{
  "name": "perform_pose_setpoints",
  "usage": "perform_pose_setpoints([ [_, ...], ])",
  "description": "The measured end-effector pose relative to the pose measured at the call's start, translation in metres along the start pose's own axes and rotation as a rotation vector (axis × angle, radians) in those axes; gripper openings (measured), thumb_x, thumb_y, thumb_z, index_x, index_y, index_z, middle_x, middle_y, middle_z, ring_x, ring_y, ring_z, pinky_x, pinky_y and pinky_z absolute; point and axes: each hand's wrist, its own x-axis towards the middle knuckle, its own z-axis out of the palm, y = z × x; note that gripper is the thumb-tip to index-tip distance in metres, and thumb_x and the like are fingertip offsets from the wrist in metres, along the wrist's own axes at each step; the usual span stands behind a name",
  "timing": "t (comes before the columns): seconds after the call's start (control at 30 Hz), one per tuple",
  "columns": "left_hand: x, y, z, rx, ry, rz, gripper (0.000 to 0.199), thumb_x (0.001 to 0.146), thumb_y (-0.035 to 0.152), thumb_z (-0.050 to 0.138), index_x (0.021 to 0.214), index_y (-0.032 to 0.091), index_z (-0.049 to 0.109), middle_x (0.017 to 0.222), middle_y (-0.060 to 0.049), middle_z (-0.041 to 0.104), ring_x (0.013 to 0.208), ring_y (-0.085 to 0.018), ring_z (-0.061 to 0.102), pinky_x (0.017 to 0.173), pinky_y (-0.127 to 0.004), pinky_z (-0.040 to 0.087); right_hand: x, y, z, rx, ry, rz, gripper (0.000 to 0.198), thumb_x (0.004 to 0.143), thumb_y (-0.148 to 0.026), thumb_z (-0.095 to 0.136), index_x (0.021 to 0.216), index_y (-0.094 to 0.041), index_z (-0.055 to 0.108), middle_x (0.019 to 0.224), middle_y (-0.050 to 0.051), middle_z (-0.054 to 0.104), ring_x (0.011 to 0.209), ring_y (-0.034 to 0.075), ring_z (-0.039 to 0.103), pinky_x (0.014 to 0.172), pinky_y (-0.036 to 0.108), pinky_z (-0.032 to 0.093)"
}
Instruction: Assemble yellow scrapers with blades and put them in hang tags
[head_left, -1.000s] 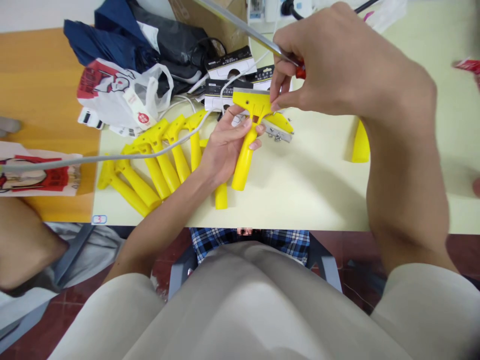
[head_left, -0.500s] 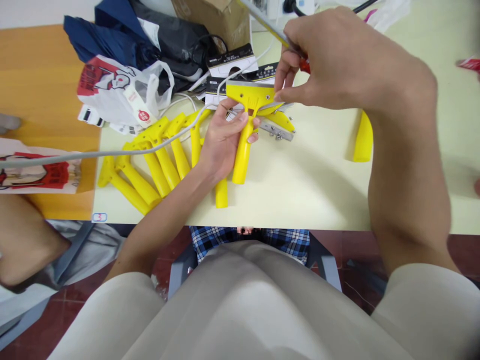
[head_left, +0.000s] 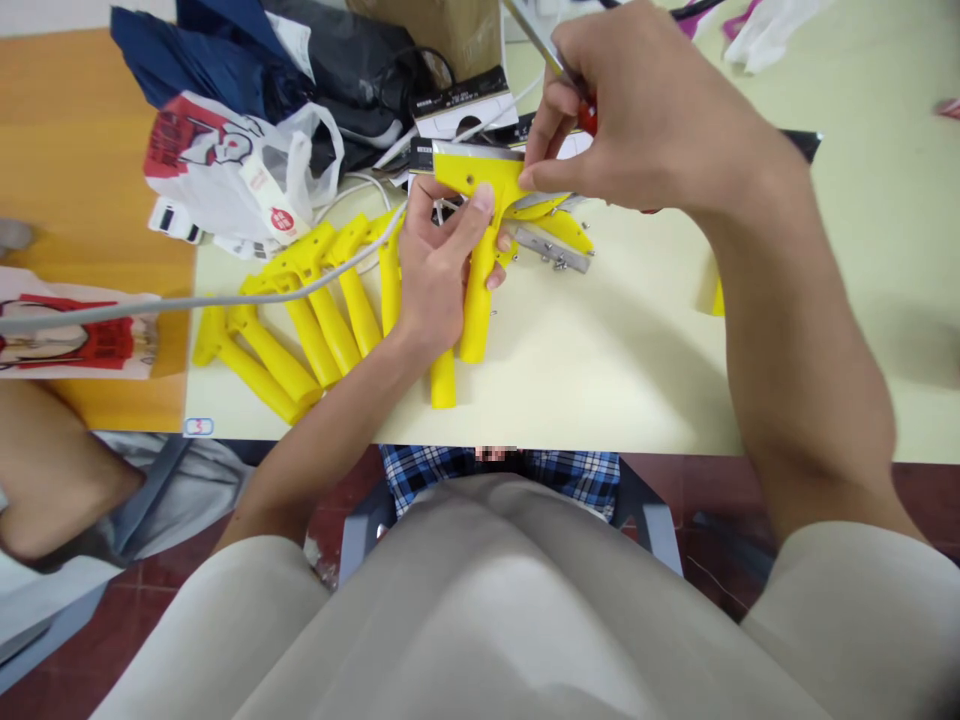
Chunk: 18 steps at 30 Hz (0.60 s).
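Observation:
My left hand (head_left: 439, 265) is closed round a yellow scraper (head_left: 475, 305), with its thumb laid on the wide head below the metal blade edge. My right hand (head_left: 645, 125) holds a screwdriver (head_left: 587, 117) with a red part against the palm and its metal shaft slanting up to the left. The right thumb and index finger touch the right end of the scraper head; whether they pinch a screw is hidden. Just right of the scraper lie a metal strip (head_left: 559, 250), several small screws (head_left: 556, 263) and more yellow scraper parts (head_left: 574, 232).
Several yellow scraper handles (head_left: 274, 372) lie in a row left of my hand. A grey cable (head_left: 300, 297) crosses above them. Behind stand a white plastic bag (head_left: 217, 150), black packaging cards (head_left: 469, 105) and a cardboard box (head_left: 465, 35). Another person's leg (head_left: 60, 470) shows at left.
My left thumb has moved up from the scraper's neck onto its head. My right hand has shifted slightly left with the screwdriver, staying at the head's right end.

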Motion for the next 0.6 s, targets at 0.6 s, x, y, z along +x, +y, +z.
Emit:
perform_pose_setpoints([
  [0.6,-0.005,0.007,0.019,0.066,0.071,0.115,0.035,0.115,0.007,0.065,0.096,0.026,0.042,0.081,0.008,0.060,0.091,-0.005,0.067,0.045,-0.016,0.030,0.005,-0.006,0.046,-0.154,0.082,0.108,0.023,0.081,-0.004,0.058,0.087,-0.006,0.036,0.087,0.001,0.052,0.077,0.001,0.035,0.075,0.024,0.019],
])
